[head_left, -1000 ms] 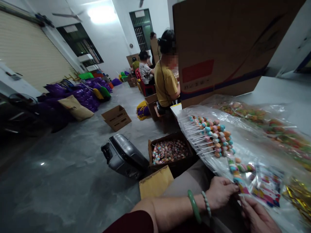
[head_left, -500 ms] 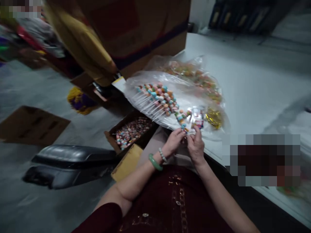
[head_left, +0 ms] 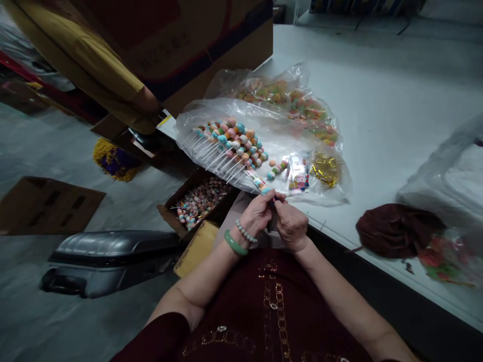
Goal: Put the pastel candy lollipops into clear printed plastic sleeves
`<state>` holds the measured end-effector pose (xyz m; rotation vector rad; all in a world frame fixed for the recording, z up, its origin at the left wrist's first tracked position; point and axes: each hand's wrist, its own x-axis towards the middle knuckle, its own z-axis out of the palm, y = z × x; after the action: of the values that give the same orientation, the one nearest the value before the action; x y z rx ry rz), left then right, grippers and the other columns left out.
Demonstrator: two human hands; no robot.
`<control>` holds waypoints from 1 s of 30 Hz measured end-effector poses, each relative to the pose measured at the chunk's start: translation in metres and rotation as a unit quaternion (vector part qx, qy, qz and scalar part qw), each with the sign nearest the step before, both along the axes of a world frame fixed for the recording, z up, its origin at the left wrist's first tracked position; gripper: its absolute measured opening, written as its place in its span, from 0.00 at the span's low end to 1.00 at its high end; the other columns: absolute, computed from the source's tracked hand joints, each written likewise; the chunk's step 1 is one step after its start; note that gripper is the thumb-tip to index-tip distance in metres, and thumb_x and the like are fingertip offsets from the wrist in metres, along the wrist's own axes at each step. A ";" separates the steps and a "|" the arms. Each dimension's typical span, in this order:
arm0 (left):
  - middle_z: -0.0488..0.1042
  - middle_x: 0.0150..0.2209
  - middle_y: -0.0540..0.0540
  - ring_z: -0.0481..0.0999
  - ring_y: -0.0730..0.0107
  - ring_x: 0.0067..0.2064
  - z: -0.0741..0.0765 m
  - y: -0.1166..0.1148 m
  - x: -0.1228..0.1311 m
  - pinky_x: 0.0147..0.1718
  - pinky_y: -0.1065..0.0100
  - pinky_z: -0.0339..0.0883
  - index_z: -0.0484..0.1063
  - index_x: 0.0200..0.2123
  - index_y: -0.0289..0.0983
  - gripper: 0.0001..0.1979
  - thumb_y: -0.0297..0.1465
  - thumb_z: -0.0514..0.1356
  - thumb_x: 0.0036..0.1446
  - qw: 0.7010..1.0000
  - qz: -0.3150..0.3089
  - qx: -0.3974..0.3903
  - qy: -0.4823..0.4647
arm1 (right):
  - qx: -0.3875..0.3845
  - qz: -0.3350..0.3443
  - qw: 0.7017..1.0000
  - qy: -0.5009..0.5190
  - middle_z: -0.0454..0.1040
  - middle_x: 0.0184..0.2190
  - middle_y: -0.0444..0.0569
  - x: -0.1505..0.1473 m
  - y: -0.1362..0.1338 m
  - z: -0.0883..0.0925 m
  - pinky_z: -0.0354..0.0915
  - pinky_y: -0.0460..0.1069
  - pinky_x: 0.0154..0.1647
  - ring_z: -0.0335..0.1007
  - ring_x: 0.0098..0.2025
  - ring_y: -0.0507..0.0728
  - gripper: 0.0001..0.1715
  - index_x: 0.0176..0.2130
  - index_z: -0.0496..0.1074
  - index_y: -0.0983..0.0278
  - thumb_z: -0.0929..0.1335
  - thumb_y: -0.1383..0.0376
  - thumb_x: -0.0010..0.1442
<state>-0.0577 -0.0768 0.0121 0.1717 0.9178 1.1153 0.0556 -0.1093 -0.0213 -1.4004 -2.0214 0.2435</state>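
A wrapped skewer of pastel candy balls [head_left: 260, 183] points away from me over the table edge, its near end in my fingers. My left hand [head_left: 258, 213], with a bead bracelet and a green bangle, is closed around that end. Close beside it my right hand [head_left: 292, 225] pinches the same end; the fingers hide the exact spot. On a clear plastic bag [head_left: 222, 108] lies a pile of candy skewers [head_left: 236, 141] with white sticks. Near my hands are a short row of loose candy balls [head_left: 277, 170], a stack of printed wrappers [head_left: 299, 173] and gold twist ties [head_left: 326, 170].
Below the table edge stands an open carton [head_left: 199, 203] of wrapped candy. A large cardboard box [head_left: 226, 60] rises behind the bags, with a person's yellow sleeve [head_left: 94, 55] beside it. A grey suitcase [head_left: 116, 256] is on the left; a brown cloth bundle [head_left: 396, 229] lies right.
The view has shifted and sharpened. My hands have drawn closer together, and the held skewer has moved left, apart from the loose candy balls and the wrappers.
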 end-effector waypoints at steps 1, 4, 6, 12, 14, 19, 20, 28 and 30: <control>0.74 0.24 0.45 0.75 0.68 0.33 -0.001 0.000 0.001 0.43 0.66 0.67 0.75 0.22 0.31 0.14 0.36 0.70 0.46 1.000 0.012 -0.007 0.000 | -0.023 0.004 0.999 0.023 0.76 0.27 0.52 0.000 0.000 0.001 0.61 0.49 0.35 0.71 0.31 0.56 0.19 0.40 0.77 0.63 0.58 0.65 0.66; 0.77 0.28 0.44 0.75 0.68 0.36 -0.001 -0.001 0.000 0.45 0.66 0.67 0.78 0.27 0.31 0.10 0.33 0.70 0.46 1.000 0.019 0.011 -0.001 | -0.116 -0.007 0.983 0.141 0.77 0.32 0.49 0.001 0.005 0.008 0.63 0.49 0.37 0.71 0.34 0.56 0.13 0.40 0.75 0.61 0.63 0.59 0.64; 0.79 0.34 0.44 0.75 0.70 0.38 0.002 -0.002 -0.002 0.44 0.68 0.67 0.79 0.31 0.32 0.09 0.30 0.70 0.46 0.999 0.014 0.040 -0.009 | -0.185 -0.016 0.952 0.242 0.77 0.37 0.48 0.001 0.012 0.013 0.64 0.49 0.39 0.71 0.36 0.56 0.14 0.43 0.73 0.60 0.66 0.56 0.61; 0.77 0.35 0.46 0.72 0.74 0.32 0.000 -0.008 -0.002 0.33 0.70 0.65 0.78 0.37 0.36 0.14 0.36 0.70 0.48 0.999 -0.026 0.033 -0.001 | -0.326 0.001 0.828 0.456 0.68 0.22 0.40 -0.007 0.024 0.017 0.60 0.46 0.26 0.61 0.24 0.51 0.13 0.30 0.71 0.61 0.67 0.55 0.57; 0.75 0.29 0.47 0.70 0.74 0.28 -0.007 -0.010 -0.002 0.31 0.68 0.65 0.76 0.31 0.33 0.16 0.40 0.69 0.48 0.999 -0.036 -0.020 0.020 | -0.292 -0.029 0.843 0.451 0.69 0.23 0.41 -0.010 0.020 0.017 0.60 0.46 0.28 0.62 0.26 0.51 0.11 0.30 0.72 0.62 0.68 0.56 0.56; 0.71 0.23 0.51 0.66 0.78 0.24 -0.015 -0.006 -0.004 0.27 0.71 0.61 0.71 0.25 0.33 0.19 0.40 0.73 0.40 0.996 0.067 -0.013 0.049 | -0.343 -0.005 0.815 0.467 0.69 0.23 0.39 -0.012 0.013 0.022 0.60 0.46 0.27 0.62 0.24 0.50 0.07 0.31 0.72 0.62 0.69 0.61 0.50; 0.71 0.23 0.51 0.67 0.78 0.25 -0.013 -0.005 -0.006 0.27 0.72 0.60 0.70 0.25 0.33 0.19 0.39 0.74 0.38 0.996 0.075 0.006 0.048 | -0.365 -0.004 0.801 0.474 0.69 0.22 0.39 -0.012 0.014 0.022 0.60 0.46 0.25 0.62 0.23 0.50 0.07 0.30 0.72 0.62 0.69 0.61 0.49; 0.75 0.27 0.47 0.72 0.72 0.28 -0.003 -0.008 -0.020 0.30 0.69 0.64 0.74 0.29 0.32 0.16 0.39 0.71 0.43 0.994 -0.018 0.004 0.109 | -0.382 -0.061 0.771 0.506 0.69 0.20 0.39 -0.008 0.019 0.019 0.57 0.43 0.20 0.60 0.19 0.48 0.09 0.28 0.69 0.62 0.69 0.59 0.47; 0.75 0.26 0.47 0.71 0.72 0.27 -0.009 -0.008 -0.019 0.29 0.68 0.63 0.74 0.28 0.32 0.16 0.39 0.71 0.43 0.994 -0.002 -0.009 0.108 | -0.390 -0.041 0.773 0.498 0.68 0.19 0.39 -0.010 0.017 0.019 0.58 0.43 0.20 0.60 0.19 0.47 0.08 0.28 0.69 0.62 0.69 0.60 0.47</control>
<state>-0.0765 -0.0845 0.0032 0.2845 1.1190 1.0983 0.0455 -0.0923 -0.0026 -1.3151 -0.9343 1.5596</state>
